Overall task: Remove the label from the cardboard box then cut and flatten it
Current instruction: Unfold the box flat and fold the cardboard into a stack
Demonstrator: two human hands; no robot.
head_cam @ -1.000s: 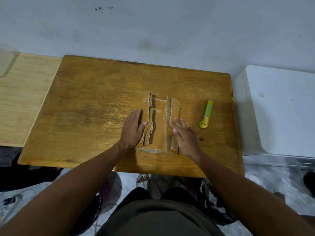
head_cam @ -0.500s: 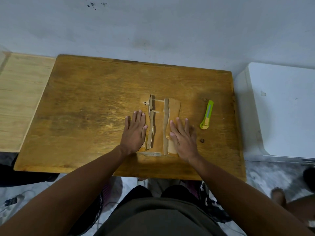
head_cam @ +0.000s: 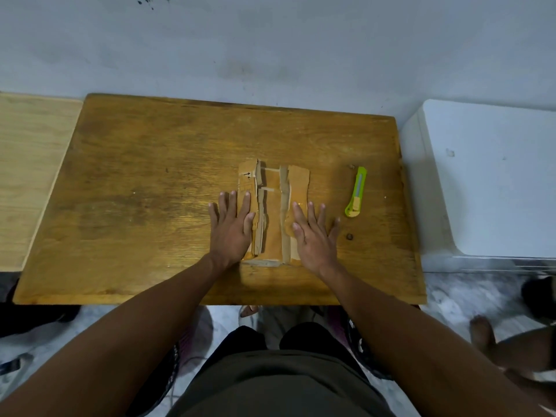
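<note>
1. On the wooden counter point(head_cam: 150, 206), a little toward its near edge and right of centre, lies the cardboard box point(head_cam: 272, 212), cut open and spread nearly flat, with its long side running away from the person.
2. By my reading the cardboard is light and thin, stiff along its panels but springy at the creases. Two narrow strips stand slightly proud down the middle, so it will likely lift again unless pressed along the folds.
3. It looks easy to slide on the smooth wood. The best purchase is broad palm pressure on the outer panels, or a pinch at a free edge at the far end.
4. Left hand point(head_cam: 233, 228) lies flat, fingers spread, partly on the left panel and partly on the bare counter; it grips nothing.
5. Right hand point(head_cam: 313, 236) is likewise splayed and flat, over the right panel's near half, holding nothing.
6. Both hands flank the raised middle strips, which stay uncovered between them.
7. Just right of the right hand, not touching it, rests a green utility knife point(head_cam: 356, 192).
</note>
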